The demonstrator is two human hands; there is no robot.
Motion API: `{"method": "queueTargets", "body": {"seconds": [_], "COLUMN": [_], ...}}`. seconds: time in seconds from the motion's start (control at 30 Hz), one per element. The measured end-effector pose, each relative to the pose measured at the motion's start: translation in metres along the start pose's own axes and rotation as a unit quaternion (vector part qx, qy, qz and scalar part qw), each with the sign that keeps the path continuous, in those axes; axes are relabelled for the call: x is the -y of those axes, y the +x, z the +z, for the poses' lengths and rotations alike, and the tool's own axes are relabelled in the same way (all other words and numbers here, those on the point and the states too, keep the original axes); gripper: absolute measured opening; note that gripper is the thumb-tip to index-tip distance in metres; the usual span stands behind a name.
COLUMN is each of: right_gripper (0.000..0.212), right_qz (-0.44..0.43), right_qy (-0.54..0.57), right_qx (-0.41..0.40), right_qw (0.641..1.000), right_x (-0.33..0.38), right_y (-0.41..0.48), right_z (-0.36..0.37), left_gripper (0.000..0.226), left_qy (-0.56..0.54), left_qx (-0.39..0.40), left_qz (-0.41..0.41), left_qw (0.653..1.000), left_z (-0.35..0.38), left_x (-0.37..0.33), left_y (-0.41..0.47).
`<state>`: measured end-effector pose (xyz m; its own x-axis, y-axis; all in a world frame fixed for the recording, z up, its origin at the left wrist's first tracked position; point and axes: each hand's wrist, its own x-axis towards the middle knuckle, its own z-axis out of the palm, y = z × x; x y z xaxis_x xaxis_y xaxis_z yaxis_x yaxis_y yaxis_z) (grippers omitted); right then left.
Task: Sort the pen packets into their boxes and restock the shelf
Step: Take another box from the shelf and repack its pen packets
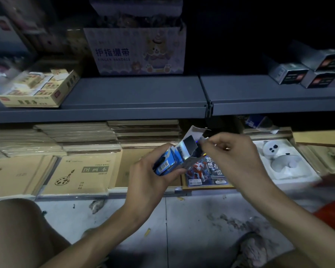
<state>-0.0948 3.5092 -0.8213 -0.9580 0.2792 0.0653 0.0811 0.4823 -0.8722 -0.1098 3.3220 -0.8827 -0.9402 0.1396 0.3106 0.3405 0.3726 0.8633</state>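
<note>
The small blue and white cardboard box [169, 161] is up in the air in the middle, in front of the low row of goods. Its top flap [193, 132] stands open at 1 o'clock. The left hand [147, 178] holds the box from 7 o'clock, curled round its lower end. The right hand [234, 155] comes in from 3 o'clock. Its thumb and fingers [208, 141] are pinched tight on a small dark thing [200, 145] right at the box's open mouth. It is too blurry to tell if that is a pen packet.

I think this is the filling step, with something going into the box. Next the flap needs closing. Then the box needs a spot on the grey metal shelf [135, 93] at 12 o'clock.

The box has a bar code, but its words are too small to read. At 11 o'clock a pale purple cardboard carton [135, 51] says "护指绷带" and "FINGER BANDAGE". At 9 o'clock a brown paper drawing book [81, 171] says "图画本". At 3 o'clock a white toy bear [278, 155] lies in a white tray.
</note>
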Motion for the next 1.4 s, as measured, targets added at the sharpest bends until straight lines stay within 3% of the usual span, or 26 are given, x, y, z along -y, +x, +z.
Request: {"method": "queueTargets", "body": {"seconds": [0.1, 0.27, 0.47, 0.67, 0.73, 0.83, 0.9, 0.97, 1.07, 1.17, 1.4], "right_gripper": [0.011, 0.038, 0.024, 0.026, 0.026, 0.029, 0.02, 0.011, 0.046, 0.049, 0.031], "right_qz": [-0.001, 0.008, 0.082, 0.092, 0.082, -0.076, -0.142, -0.141, -0.108, -0.079, -0.037], "right_qy": [0.025, -0.014, 0.073, 0.035, 0.061, 0.039, 0.014, -0.029, -0.172, -0.263, -0.176], "right_qx": [-0.012, 0.016, 0.077, 0.106, 0.076, -0.097, -0.126, -0.081, -0.034, -0.005, 0.023], "right_qw": [1.0, 1.0, 0.991, 0.989, 0.992, 0.992, 0.982, 0.986, 0.979, 0.961, 0.983], "right_x": [0.005, 0.005, 0.01, 0.009, 0.014, 0.022, 0.028, 0.027, 0.023, 0.019, 0.018], "right_y": [0.0, -0.008, -0.004, -0.005, -0.007, -0.015, -0.026, -0.039, -0.046, -0.037, -0.028], "right_z": [-0.002, 0.006, -0.006, -0.007, -0.014, -0.024, -0.02, -0.002, 0.024, 0.03, 0.028], "left_gripper": [0.051, 0.051, 0.05, 0.051, 0.049, 0.048, 0.042, 0.041, 0.047, 0.046, 0.049], "left_qy": [0.025, 0.04, 0.089, 0.086, 0.079, 0.083, 0.101, 0.116, 0.146, 0.157, 0.135], "left_qx": [-0.004, -0.025, -0.029, -0.037, -0.028, -0.02, -0.007, 0.0, 0.001, 0.009, -0.014], "left_qz": [-0.001, 0.009, 0.027, 0.018, 0.01, 0.006, 0.008, 0.006, 0.023, 0.027, 0.029], "left_qw": [1.0, 0.999, 0.995, 0.995, 0.996, 0.996, 0.995, 0.993, 0.989, 0.987, 0.99], "left_z": [0.0, 0.0, 0.0, 0.001, 0.002, 0.002, 0.002, 0.005, 0.011, 0.013, 0.015], "left_x": [0.002, 0.002, 0.002, 0.003, 0.003, 0.007, 0.009, 0.008, 0.006, 0.005, 0.001], "left_y": [0.002, -0.001, -0.003, -0.002, -0.002, 0.003, 0.005, 0.006, 0.005, 0.004, 0.008]}}
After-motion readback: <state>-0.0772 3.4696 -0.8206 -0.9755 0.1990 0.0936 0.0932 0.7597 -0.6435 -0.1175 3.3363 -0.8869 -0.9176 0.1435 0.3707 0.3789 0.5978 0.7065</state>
